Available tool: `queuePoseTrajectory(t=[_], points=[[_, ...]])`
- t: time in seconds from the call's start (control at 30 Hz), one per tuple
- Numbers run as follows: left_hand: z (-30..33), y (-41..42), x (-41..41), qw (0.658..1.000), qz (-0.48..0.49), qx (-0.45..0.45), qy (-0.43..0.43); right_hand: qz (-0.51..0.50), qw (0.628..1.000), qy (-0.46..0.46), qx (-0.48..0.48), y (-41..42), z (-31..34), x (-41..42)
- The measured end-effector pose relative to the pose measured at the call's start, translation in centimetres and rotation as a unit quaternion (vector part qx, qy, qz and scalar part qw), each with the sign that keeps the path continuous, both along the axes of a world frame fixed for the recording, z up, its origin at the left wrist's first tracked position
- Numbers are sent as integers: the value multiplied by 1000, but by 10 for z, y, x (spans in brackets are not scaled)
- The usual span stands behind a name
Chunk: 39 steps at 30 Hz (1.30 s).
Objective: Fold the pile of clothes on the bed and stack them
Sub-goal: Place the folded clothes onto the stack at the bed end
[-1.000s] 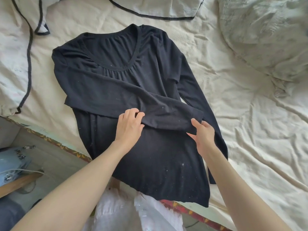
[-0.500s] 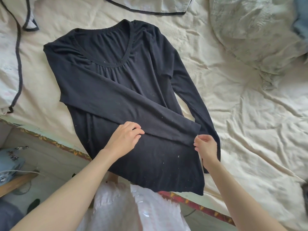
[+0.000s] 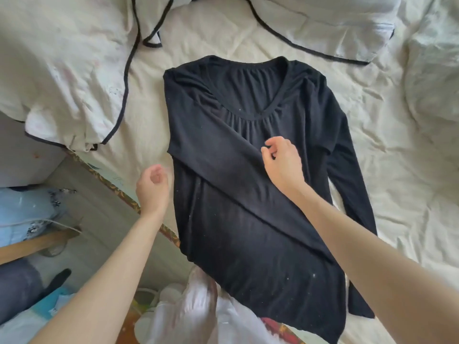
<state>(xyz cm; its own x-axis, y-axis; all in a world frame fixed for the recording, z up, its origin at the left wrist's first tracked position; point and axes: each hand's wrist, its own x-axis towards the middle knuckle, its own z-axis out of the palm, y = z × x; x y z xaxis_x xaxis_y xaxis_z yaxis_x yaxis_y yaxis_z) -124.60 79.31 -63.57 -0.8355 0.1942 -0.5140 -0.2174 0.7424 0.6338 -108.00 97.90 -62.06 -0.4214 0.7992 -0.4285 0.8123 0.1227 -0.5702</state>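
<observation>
Head view: one black top [image 3: 248, 194] lies flat on the bed [image 3: 372, 157], its hem over the near edge.
From left, my left hand [image 3: 152, 186] hovers loosely curled and empty; my right hand [image 3: 282, 160], fingers curled, seems to pinch the one sleeve crossed over the chest, likely squaring that fold.

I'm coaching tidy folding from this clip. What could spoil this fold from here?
1. The black long-sleeved top has its hem hanging past the bed edge, so it may slide off.
2. Only one sleeve is folded across; the other sleeve lies out on the cream sheet, so the fold may end up lopsided.
</observation>
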Motion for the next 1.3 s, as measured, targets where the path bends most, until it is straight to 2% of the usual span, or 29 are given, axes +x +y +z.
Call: queuePoseTrajectory(t=[0.07, 0.2, 0.33, 0.43, 0.6, 0.73, 1.03, 1.17, 1.23, 1.3], points=[[-7, 3, -20, 996, 29, 63, -64, 57, 998, 24, -10, 9, -6, -47], [-19, 17, -38, 980, -16, 149, -134, 125, 990, 57, -15, 22, -18, -131], [-24, 21, -44, 967, 8, 171, -188, 175, 983, 44, -41, 28, -25, -191], [-24, 15, -47, 970, 27, 159, -181, 181, 982, 1, -54, 30, -29, -221], [-25, 3, -45, 985, 32, 137, -99, 54, 990, 60, -117, 36, -30, -255], [-27, 1, -47, 990, 42, 117, -68, 40, 990, 56, -126, 39, -37, -266], [-29, 2, -57, 994, 2, 91, -62, 58, 991, 49, -114, 30, -26, -234], [-13, -4, -41, 993, 58, 93, -38, 65, 994, -1, -85, 26, -13, -162], [-5, -8, -23, 994, 64, 84, -25, 45, 996, -27, -69, 19, -9, -110], [0, -10, 1, 994, 53, 80, -46, 31, 996, -57, -61, 9, -8, -52]])
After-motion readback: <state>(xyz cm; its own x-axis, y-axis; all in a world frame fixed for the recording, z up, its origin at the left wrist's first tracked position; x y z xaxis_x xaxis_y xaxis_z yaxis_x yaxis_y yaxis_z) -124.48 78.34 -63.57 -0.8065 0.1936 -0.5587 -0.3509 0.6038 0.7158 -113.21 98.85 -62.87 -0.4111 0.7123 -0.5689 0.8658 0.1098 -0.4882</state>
